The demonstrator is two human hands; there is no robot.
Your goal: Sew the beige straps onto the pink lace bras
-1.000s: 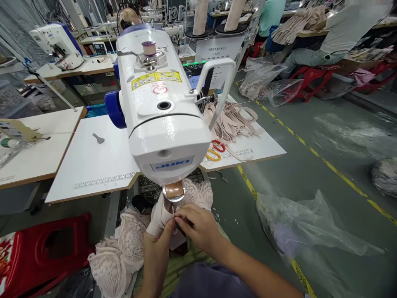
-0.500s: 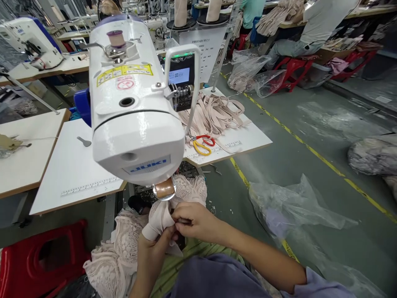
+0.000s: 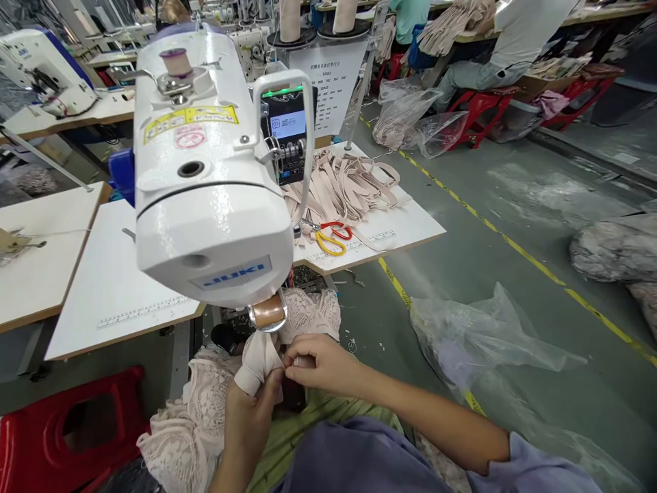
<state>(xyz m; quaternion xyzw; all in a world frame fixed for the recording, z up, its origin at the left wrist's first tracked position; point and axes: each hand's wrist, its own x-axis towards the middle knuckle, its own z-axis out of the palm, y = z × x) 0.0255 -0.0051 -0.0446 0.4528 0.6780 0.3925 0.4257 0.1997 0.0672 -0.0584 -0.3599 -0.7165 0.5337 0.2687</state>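
Note:
My left hand point(image 3: 249, 418) is closed around a smooth beige folded part of a bra point(image 3: 257, 359), thumb on top, just below the head of the white sewing machine point(image 3: 215, 219). Right beside it, my right hand point(image 3: 326, 363) has its fingers curled in a pinch at the edge of the same cloth; the exact bit between the fingertips is mostly hidden. Behind my hands, under the machine's metal-rimmed guard point(image 3: 269, 315), a lace cup point(image 3: 311, 311) shows. More lace bra cups point(image 3: 202, 404) hang to the left of my left hand.
Red-and-yellow-handled scissors point(image 3: 332, 237) lie by a heap of beige straps point(image 3: 349, 185) on the white table point(image 3: 410, 229). A red stool point(image 3: 31, 438) stands at lower left. Clear plastic bags point(image 3: 477, 335) lie on the floor at right. Co-workers sit at the back.
My right hand's fingertips have shifted slightly up and away from my left thumb. The left hand keeps its hold on the cloth. The view has swung slightly to the right.

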